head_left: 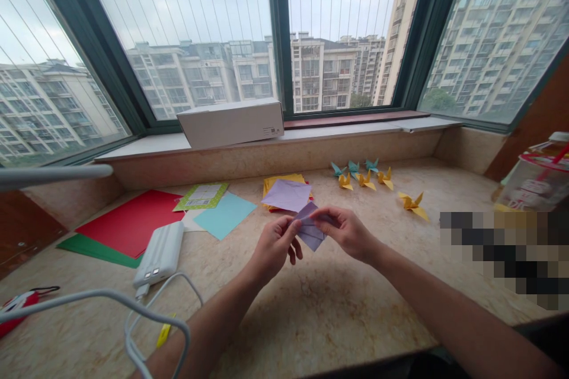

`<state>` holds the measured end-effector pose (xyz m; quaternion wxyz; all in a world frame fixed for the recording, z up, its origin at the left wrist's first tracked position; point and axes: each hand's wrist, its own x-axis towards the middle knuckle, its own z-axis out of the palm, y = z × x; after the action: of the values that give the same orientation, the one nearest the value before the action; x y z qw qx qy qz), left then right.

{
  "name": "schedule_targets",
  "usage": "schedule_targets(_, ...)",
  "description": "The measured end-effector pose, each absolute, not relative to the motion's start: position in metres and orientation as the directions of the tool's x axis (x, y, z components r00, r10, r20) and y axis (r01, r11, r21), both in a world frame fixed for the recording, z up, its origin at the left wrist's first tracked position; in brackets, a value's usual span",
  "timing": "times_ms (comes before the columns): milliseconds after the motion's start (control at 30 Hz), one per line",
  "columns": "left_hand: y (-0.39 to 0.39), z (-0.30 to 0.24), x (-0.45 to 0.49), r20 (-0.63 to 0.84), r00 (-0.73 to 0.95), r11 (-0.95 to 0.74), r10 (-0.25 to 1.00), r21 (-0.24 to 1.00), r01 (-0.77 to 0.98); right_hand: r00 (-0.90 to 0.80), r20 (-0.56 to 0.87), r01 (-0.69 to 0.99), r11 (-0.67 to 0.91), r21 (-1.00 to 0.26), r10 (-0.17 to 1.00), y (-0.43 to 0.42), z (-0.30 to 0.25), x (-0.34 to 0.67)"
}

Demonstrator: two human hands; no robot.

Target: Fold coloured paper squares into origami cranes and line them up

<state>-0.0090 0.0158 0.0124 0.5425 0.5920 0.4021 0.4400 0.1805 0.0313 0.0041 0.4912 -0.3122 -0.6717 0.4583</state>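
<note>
Both hands hold a folded piece of lilac paper [310, 226] a little above the marble counter [320, 308]. My left hand [274, 245] pinches its left edge between thumb and fingers. Fingers of my right hand [347, 230] are closed on its right side. Just behind the hands lies a flat lilac sheet [287, 194] on top of a small stack of yellow and red paper [272, 182]. Several folded paper cranes, yellow [413, 204] and teal [354, 168], stand on the counter to the back right.
Red [133, 222], green, and light blue [226, 213] sheets lie at the left. A white power bank [160, 253] with a white cable [133, 314] sits front left. A white box [231, 122] rests on the window sill. A plastic container [536, 180] stands far right.
</note>
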Motion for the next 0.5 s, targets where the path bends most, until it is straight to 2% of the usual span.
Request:
schedule_targets(100,0.016,0.011,-0.008,0.082,0.311,-0.079,0.947,0.997,-0.020,-0.236,0.355,-0.154,0.325,-0.933,0.905,0.035,0.001,0.178)
schedule_targets(200,0.015,0.010,-0.009,0.073,0.324,-0.074,0.943,0.997,-0.009,-0.200,0.318,-0.200,0.279,-0.939,0.927,0.037,0.001,0.177)
schedule_targets(333,0.014,0.010,-0.011,0.078,0.293,-0.086,0.953,0.996,0.015,-0.171,0.329,-0.148,0.306,-0.940,0.929,0.039,-0.003,0.178)
schedule_targets(500,0.016,0.011,-0.011,0.091,0.276,-0.058,0.957,0.990,-0.126,-0.155,0.465,-0.003,0.470,-0.883,0.872,0.038,-0.007,0.181)
